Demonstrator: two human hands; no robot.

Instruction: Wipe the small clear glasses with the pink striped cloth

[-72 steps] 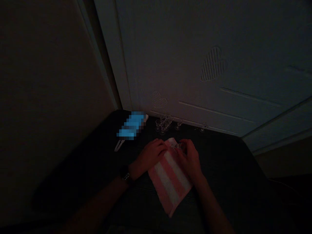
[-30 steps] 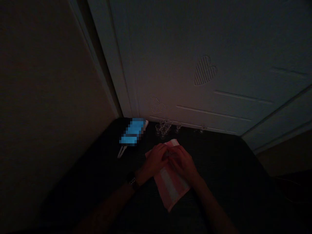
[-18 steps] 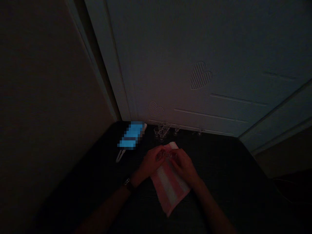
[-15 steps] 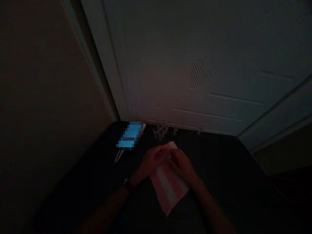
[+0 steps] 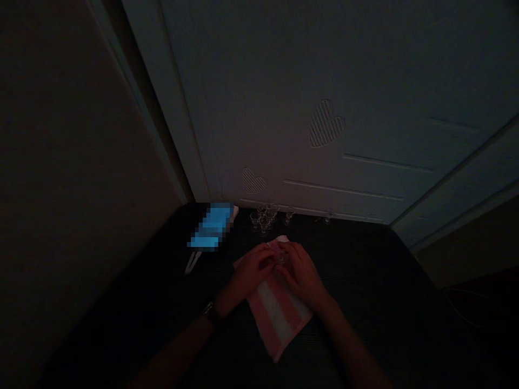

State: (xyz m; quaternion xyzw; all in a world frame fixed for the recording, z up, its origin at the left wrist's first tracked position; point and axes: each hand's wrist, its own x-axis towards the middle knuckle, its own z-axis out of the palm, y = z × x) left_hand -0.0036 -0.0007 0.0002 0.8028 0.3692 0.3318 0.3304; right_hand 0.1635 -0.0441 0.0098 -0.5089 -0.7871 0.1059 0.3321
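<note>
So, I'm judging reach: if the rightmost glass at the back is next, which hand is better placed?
Likely the right hand: it is nearer the rightmost glass, while the left hand lies farther off, across the striped cloth. Both are close around a small clear object; the dimness hides which grips it.

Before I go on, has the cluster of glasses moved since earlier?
No, the cluster of glasses keeps its place below the small heart on the panel; only the view has shifted.
</note>
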